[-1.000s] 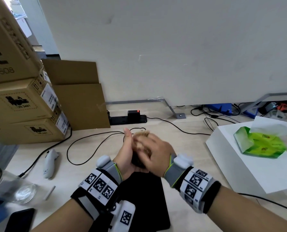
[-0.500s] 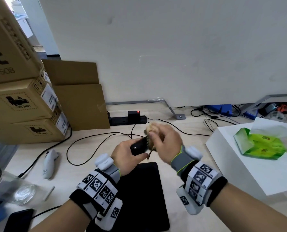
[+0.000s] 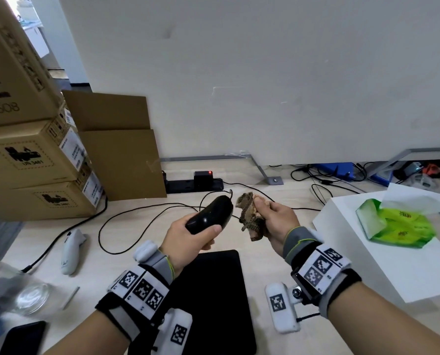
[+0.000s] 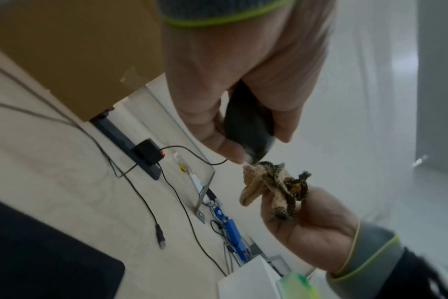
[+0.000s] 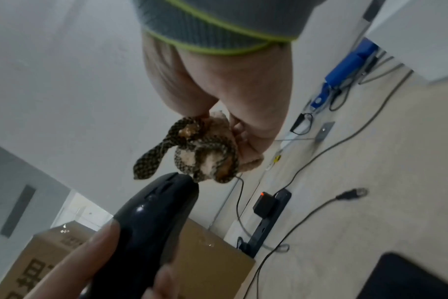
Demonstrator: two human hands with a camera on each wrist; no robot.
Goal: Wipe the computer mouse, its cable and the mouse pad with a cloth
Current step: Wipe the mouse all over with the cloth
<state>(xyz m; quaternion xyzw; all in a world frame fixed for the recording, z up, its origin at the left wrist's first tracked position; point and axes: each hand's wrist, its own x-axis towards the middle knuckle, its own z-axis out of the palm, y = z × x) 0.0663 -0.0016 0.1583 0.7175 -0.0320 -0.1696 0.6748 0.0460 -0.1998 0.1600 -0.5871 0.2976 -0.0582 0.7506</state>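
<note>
My left hand [image 3: 188,239] grips a glossy black computer mouse [image 3: 211,213] lifted above the desk, thumb across its near end. The mouse [image 5: 153,218] points away from me. Its thin black cable [image 3: 147,213] leaves the far tip and loops over the desk to the left. My right hand [image 3: 275,221] holds a crumpled tan cloth with dark patterned edging [image 3: 249,216], just right of the mouse's front tip. In the left wrist view the cloth [image 4: 271,184] sits right below the mouse [image 4: 246,129] nose. A black mouse pad [image 3: 213,298] lies flat on the desk beneath my wrists.
Stacked cardboard boxes [image 3: 34,160] fill the left. A black power strip [image 3: 193,184] with a lit adapter lies by the wall. A white box [image 3: 367,265] with a green tissue pack [image 3: 393,224] stands right. A white controller [image 3: 70,249], glass bottle [image 3: 13,290] and phone [image 3: 21,339] lie at left.
My right hand with the cloth came off the mouse and moved right. The left hand turned the mouse so its glossy top shows.
</note>
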